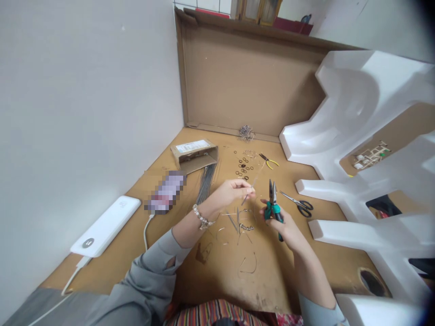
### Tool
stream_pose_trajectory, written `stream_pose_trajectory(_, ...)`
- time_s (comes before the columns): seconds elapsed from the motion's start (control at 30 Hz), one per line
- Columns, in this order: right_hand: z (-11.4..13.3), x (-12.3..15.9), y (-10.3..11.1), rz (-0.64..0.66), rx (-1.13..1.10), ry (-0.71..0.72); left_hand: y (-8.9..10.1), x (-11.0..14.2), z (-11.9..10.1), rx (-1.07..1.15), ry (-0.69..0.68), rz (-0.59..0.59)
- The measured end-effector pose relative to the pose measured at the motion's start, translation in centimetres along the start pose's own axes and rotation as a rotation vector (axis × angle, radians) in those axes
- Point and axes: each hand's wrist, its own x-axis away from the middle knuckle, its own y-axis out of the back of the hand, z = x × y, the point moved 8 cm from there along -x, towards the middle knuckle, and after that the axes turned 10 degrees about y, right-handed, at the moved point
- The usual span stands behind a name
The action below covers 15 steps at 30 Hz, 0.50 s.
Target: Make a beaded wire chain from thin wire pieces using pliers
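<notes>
Head view: the person's left hand (239,189), nearly closed, pinches a thin silvery wire (244,199); the right hand (283,226) curls round teal-and-black needle-nosed metal pliers (273,201).

Two hands (235,191) (284,226), two pliers (276,209) (266,160), one scissors (301,204)

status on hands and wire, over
Left hand pinching thin wire. Right hand gripping green pliers, apart from wire. Scissors right of pliers, untouched.
</notes>
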Motion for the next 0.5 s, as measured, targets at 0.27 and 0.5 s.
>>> stream_pose_trajectory(0.27, -2.8, -2.2, 1.3, -0.212, -0.198, 0.054, 3.6, -3.7, 4.1, -0.282, -0.137, -0.331)
stream_pose_trajectory(0.5, -4.0, -2.4, 1.8, -0.265, -0.248, 0.051, 3.4, -3.3, 5.4, -0.515, -0.150, -0.337)
